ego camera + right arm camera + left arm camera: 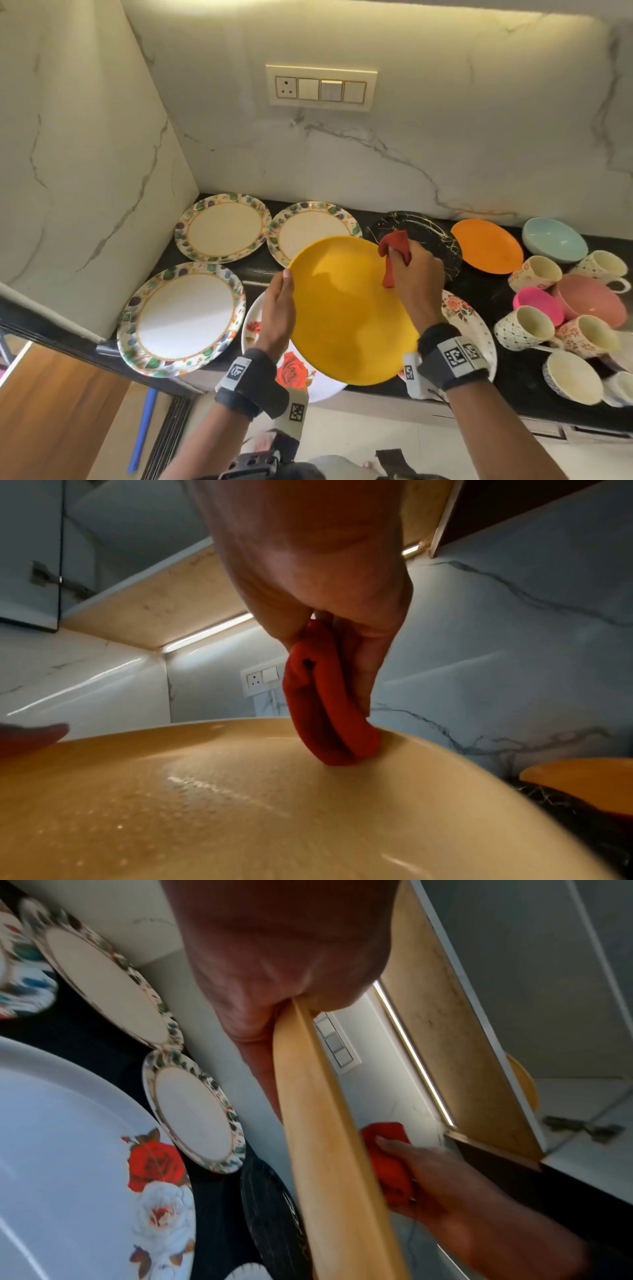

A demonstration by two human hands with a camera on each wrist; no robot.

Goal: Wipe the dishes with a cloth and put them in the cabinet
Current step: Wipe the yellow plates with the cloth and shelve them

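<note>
At frame centre, above the desk (479, 294), the left hand (279, 308) pinches the yellow plate (346, 315) by its rim while the right hand (416, 274) grips the red cloth (394, 260); sweep firmly across, bracing the rim.

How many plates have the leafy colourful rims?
3. One leaf-rimmed plate sits in the back corner, another right beside it, partly behind the yellow plate, and one near the front edge. More could be hidden.
</note>
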